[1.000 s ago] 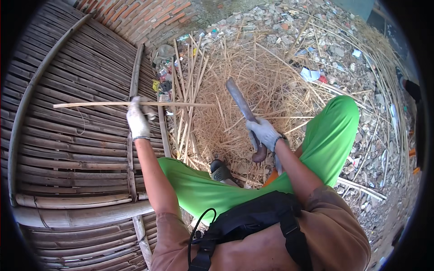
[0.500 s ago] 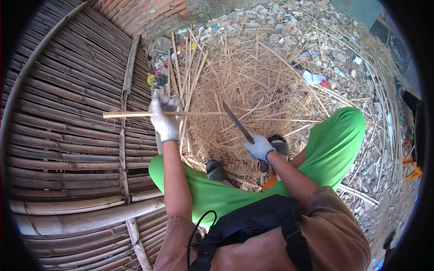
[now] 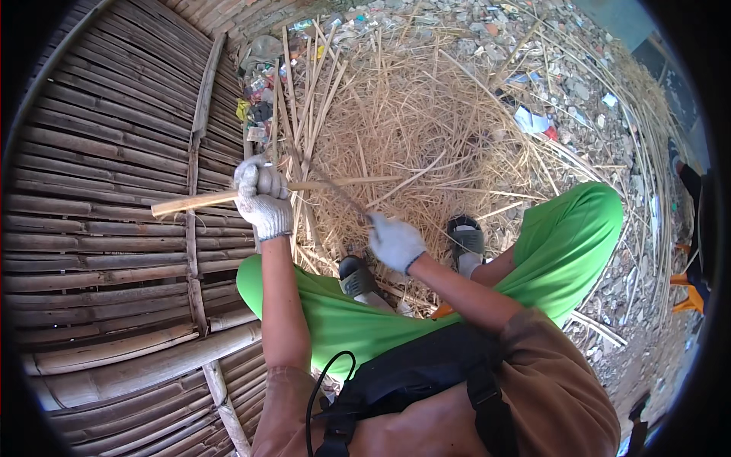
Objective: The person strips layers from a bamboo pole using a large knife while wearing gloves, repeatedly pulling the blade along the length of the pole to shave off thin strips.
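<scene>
Bamboo strip (image 3: 335, 184), clenched in gloved left hand (image 3: 261, 198); knife (image 3: 335, 192) gripped by right hand (image 3: 394, 241): shave thin, blade angled away from fingers

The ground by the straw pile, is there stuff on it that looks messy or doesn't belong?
Yes. Bits of litter lie at the foot of the bamboo screen, and a white scrap sits on the rubble beside the straw pile. They look odd among the dry bamboo shavings. The bamboo strip in the left hand looks sound.

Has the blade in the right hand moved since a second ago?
Yes. The blade swung down from pointing up over the straw pile to meet the bamboo strip beside the left hand.
</scene>
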Tool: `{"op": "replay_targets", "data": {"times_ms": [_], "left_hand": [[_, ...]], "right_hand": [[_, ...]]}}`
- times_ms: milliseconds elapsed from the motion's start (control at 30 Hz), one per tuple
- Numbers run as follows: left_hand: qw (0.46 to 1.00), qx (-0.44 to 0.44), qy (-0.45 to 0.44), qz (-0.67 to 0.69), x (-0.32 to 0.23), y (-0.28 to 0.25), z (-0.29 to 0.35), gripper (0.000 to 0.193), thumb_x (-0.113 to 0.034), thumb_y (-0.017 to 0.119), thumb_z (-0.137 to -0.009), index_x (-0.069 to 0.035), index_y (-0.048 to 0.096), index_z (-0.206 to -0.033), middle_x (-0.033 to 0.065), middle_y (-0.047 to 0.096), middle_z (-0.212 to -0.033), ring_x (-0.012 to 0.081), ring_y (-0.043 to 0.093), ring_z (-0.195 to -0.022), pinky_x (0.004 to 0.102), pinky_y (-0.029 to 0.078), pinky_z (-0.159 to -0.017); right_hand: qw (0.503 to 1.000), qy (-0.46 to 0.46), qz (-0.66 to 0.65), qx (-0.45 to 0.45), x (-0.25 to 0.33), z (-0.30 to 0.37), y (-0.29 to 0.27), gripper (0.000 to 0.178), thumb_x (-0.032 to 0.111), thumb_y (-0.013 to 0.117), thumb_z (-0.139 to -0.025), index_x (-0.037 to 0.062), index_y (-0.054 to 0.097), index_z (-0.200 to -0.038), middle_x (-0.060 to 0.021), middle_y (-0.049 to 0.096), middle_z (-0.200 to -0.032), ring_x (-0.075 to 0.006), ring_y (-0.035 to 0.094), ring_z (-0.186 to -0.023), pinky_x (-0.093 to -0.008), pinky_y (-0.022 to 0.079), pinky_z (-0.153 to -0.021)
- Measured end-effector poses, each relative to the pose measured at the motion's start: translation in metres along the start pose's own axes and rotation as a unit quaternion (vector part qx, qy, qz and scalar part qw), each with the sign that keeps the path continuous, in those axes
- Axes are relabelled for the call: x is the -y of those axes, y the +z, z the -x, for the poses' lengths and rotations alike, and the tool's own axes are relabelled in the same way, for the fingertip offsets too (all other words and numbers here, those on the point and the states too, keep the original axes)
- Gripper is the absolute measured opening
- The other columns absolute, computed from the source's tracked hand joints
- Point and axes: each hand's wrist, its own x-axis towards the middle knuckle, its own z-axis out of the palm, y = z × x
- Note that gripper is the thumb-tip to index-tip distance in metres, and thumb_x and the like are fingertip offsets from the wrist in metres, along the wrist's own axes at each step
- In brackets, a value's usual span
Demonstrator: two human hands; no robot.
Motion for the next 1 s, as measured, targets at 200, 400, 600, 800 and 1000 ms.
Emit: {"op": "replay_targets", "data": {"times_ms": [200,400,600,800,1000], "left_hand": [[0.998,-0.045,-0.023,0.033,0.011,-0.019,-0.001,0.015,-0.015,0.065,-0.093,0.000,0.068,-0.095,-0.0072,0.031,-0.053,0.0078,0.024,-0.041,0.0279,0.023,-0.038],[0.999,0.014,-0.039,0.017,0.009,0.003,0.006,0.016,-0.015,0.066,-0.092,0.000,0.067,-0.097,-0.0069,0.031,-0.053,0.0079,0.025,-0.042,0.0278,0.022,-0.038],[1.000,0.022,-0.008,-0.010,0.021,0.007,-0.001,0.020,-0.018,0.070,-0.091,0.000,0.067,-0.100,-0.0065,0.030,-0.053,0.0077,0.025,-0.041,0.0283,0.023,-0.038],[0.998,0.054,-0.042,-0.016,0.014,0.011,0.012,0.021,-0.019,0.071,-0.091,0.000,0.068,-0.100,-0.0067,0.031,-0.056,0.0087,0.026,-0.044,0.0277,0.022,-0.041],[0.997,0.059,-0.043,0.019,0.021,0.005,-0.003,0.021,-0.015,0.072,-0.088,0.001,0.066,-0.099,-0.0070,0.031,-0.055,0.0070,0.027,-0.043,0.0265,0.024,-0.041]], "right_hand": [[0.997,0.078,0.008,0.018,-0.032,-0.012,0.016,0.031,0.032,0.055,-0.099,0.0046,0.062,-0.111,-0.0229,0.073,-0.089,-0.0425,0.073,-0.084,-0.0574,0.058,-0.076],[0.995,0.079,0.039,0.055,0.024,-0.014,-0.021,0.036,0.031,0.057,-0.097,0.0037,0.062,-0.120,-0.0248,0.074,-0.094,-0.0428,0.074,-0.091,-0.0548,0.059,-0.082],[0.989,0.130,0.034,0.063,-0.029,-0.005,-0.011,0.033,0.032,0.059,-0.095,0.0037,0.070,-0.106,-0.0243,0.074,-0.098,-0.0408,0.073,-0.094,-0.0539,0.058,-0.084],[0.999,0.029,-0.026,-0.003,0.006,-0.005,-0.009,0.036,0.034,0.057,-0.095,0.0045,0.071,-0.110,-0.0255,0.075,-0.098,-0.0429,0.073,-0.093,-0.0539,0.058,-0.085],[0.990,0.114,0.063,0.047,-0.066,-0.002,0.010,0.038,0.036,0.058,-0.095,0.0039,0.071,-0.112,-0.0260,0.074,-0.097,-0.0438,0.074,-0.087,-0.0531,0.060,-0.080]]}}
